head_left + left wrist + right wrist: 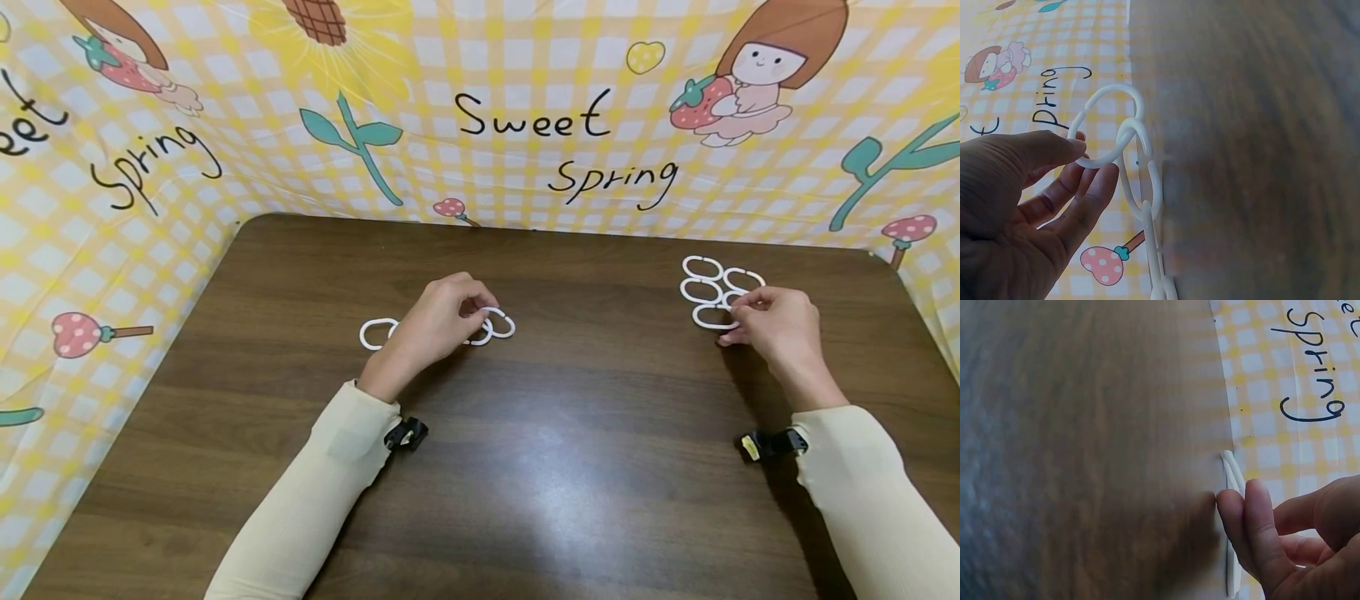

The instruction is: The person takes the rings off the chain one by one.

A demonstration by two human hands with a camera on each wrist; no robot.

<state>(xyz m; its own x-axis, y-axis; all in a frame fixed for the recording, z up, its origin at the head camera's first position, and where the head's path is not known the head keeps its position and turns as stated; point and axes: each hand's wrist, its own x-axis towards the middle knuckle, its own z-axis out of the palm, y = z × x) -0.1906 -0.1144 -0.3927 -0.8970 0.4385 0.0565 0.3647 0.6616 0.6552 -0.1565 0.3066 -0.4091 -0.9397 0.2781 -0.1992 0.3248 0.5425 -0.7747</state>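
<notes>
My left hand [438, 321] pinches the end link [1107, 165] of a white plastic chain [375, 333] between thumb and fingertips. Each link is an oval ring with a small split. From the pinched link the others trail down toward the table on the left, partly hidden behind the hand in the head view. On the right, several loose white links [701, 291] lie flat in a cluster. My right hand [780, 329] is bent over the cluster's near right side, with thumb and fingertips together at the edge of one link [1232, 469], partly covered by the fingers.
The brown wooden table [555, 467] spreads beneath both hands. A yellow checked cloth [525, 50] printed with cartoon figures hangs along its back and left edges. Wrist cameras [772, 446] sit on both sleeves.
</notes>
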